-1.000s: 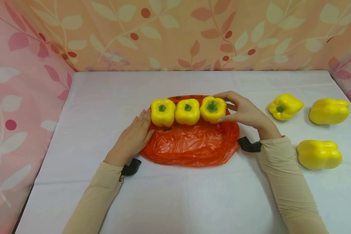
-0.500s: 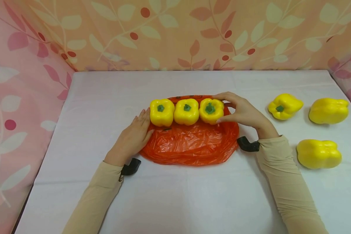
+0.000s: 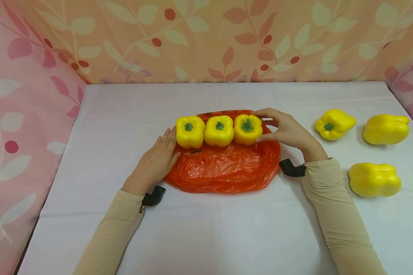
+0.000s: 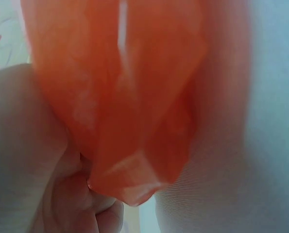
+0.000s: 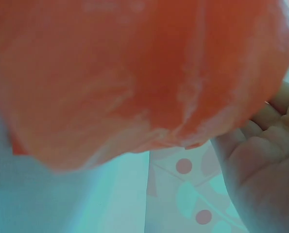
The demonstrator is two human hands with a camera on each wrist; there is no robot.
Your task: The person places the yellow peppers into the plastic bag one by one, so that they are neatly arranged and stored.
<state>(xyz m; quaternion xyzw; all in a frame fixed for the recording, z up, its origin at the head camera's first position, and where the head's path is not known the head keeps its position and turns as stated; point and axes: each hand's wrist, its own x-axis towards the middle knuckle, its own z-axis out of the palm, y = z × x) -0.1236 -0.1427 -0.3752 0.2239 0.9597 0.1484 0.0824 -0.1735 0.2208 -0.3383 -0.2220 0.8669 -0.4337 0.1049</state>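
Three yellow bell peppers with green stems stand in a row on an orange-red plastic bag (image 3: 223,168) in the head view: a left pepper (image 3: 190,136), a middle pepper (image 3: 219,135) and a right pepper (image 3: 246,133). My left hand (image 3: 156,160) lies with straight fingers along the outer side of the left pepper. Thumb in front and fingers behind, my right hand (image 3: 289,131) holds the right pepper from its right side. In the left wrist view the bag (image 4: 129,97) hides most of the work. The bag (image 5: 134,87) also fills much of the right wrist view.
Three more yellow bell peppers lie on their sides at the right of the white table (image 3: 206,236): one pointed pepper (image 3: 334,124), a far-right pepper (image 3: 386,130) and a nearer pepper (image 3: 375,180). A patterned curtain (image 3: 199,42) stands behind the table.
The right pepper has shifted slightly left against the middle one and stands more upright, my right hand moving with it. My left hand has stayed nearly still.
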